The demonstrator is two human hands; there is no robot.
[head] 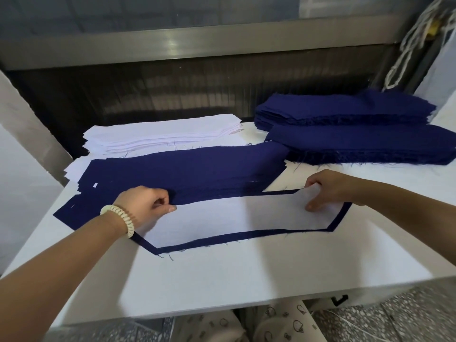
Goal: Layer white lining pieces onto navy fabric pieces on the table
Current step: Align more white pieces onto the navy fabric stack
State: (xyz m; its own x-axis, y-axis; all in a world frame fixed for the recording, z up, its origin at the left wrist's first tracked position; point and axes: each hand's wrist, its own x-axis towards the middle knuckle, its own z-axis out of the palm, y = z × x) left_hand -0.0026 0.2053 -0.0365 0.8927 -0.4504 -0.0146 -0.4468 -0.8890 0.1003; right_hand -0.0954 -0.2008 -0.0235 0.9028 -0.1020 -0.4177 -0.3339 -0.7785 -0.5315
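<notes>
White lining piece [234, 218] lies on navy piece [222, 239], navy border showing along the near edge. Left hand [148, 206] pinches the lining's left end, right hand [325, 188] grips its right end. Behind the lining: navy pile [197, 169], white stack [160, 134], navy stacks [357, 129] back-right. All on table [246, 280].

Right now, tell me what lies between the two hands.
The white lining piece spans from left hand to right hand, lying on a navy fabric piece; the head view shows it.
</notes>
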